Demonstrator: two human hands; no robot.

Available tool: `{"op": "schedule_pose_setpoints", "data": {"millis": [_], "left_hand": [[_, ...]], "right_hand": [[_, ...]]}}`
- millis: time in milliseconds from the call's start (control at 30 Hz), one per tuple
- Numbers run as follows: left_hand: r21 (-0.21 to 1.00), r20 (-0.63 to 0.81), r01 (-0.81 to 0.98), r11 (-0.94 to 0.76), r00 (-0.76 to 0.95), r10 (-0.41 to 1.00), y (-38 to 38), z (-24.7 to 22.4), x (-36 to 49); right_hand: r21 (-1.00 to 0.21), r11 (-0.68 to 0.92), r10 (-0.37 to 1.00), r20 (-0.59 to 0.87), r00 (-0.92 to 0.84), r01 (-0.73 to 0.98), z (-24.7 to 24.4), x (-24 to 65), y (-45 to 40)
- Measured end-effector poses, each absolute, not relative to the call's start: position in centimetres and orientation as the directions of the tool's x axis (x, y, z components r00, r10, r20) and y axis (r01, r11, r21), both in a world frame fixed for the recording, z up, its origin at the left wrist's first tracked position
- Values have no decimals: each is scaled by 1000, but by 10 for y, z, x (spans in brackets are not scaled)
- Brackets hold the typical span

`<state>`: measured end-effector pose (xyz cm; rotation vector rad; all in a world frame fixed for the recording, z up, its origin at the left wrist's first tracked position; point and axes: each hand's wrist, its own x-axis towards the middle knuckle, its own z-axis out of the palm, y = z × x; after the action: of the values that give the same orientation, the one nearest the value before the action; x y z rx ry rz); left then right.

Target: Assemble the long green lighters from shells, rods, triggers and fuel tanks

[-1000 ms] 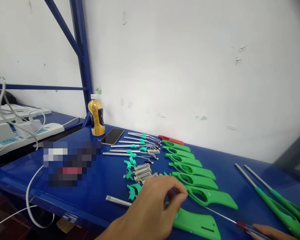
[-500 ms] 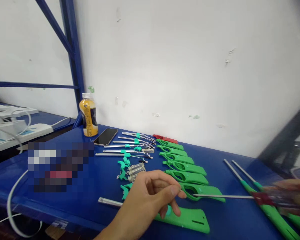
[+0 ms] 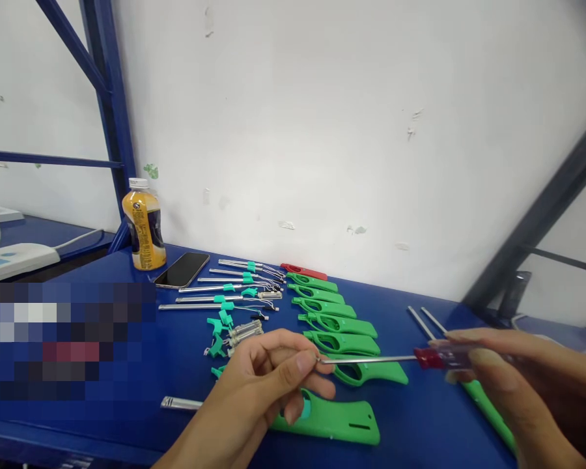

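Observation:
My right hand (image 3: 522, 384) holds the clear and red handle of a screwdriver (image 3: 371, 359), its shaft pointing left. My left hand (image 3: 278, 378) pinches a tiny metal piece, perhaps a screw (image 3: 318, 359), at the shaft's tip. Below and partly behind my left hand lies a green lighter casing (image 3: 342, 420) with a silver tube (image 3: 180, 404) sticking out at its left. Several green casing halves (image 3: 349, 326) and a red one (image 3: 305, 271) form a column behind the hands.
Silver tubes with wires (image 3: 195, 307), teal triggers (image 3: 217, 345) and clear cartridges (image 3: 247, 332) lie left of the casings. Farther back are a phone (image 3: 183, 270) and a yellow bottle (image 3: 145, 228). Long green lighters (image 3: 491, 410) lie at right, partly under my right hand.
The view has shifted right. My right hand has come left with the screwdriver, and its tip now meets my left fingertips. The left hand keeps its pinch.

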<state>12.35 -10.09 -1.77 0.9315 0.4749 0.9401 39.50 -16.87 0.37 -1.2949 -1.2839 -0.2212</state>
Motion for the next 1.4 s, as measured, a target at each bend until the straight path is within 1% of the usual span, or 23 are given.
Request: {"op": "schedule_pose_setpoints", "data": {"millis": [100,233,300,400,467,533,600,733,833,967,1033,1100,1267,1400], "left_hand": [[833,31,-487,264,516,856,-102,-12,121],[811,33,-522,262,489,872,-102,-12,119],[806,60,-544,234,467,882,-101,-15,118],[803,118,-575,156,410,904,-99,-17,120],[817,137,-565,114,382,914,-100,-15,122],[838,144,-540,82,365,920,-101,-12,125],[854,145,-517,64,354,924,-103,-11,127],[870,173,-492,30,362,916,-103,-17,129],[907,189,-421,-10,385,904,-102,-21,129],[946,189,-318,-58,400,897,-103,-23,128],[948,200,-307,-81,379,904,-103,-23,129],[948,203,-305,-91,361,910,-103,-24,129],[949,189,-306,-78,350,918,-101,-26,129],[951,189,-296,-87,335,923,-101,-26,128]], "right_hand": [[-545,383,490,804,336,746,0,401,-167],[-551,373,465,807,364,747,-3,393,-166],[-532,422,443,828,344,734,-4,389,-165],[-469,502,425,865,265,727,-3,388,-163],[-396,544,404,896,182,740,-1,391,-163],[-332,560,387,915,115,759,0,395,-165],[-306,553,384,919,89,775,0,398,-166],[-322,551,397,913,98,770,3,394,-166],[-346,526,408,904,127,777,7,383,-166],[-444,436,426,868,254,783,10,375,-168],[-438,420,408,873,266,795,10,379,-169],[-406,408,391,887,246,818,9,388,-170],[-415,374,450,863,229,830,6,399,-171],[-423,369,433,866,249,828,6,397,-170]]}}
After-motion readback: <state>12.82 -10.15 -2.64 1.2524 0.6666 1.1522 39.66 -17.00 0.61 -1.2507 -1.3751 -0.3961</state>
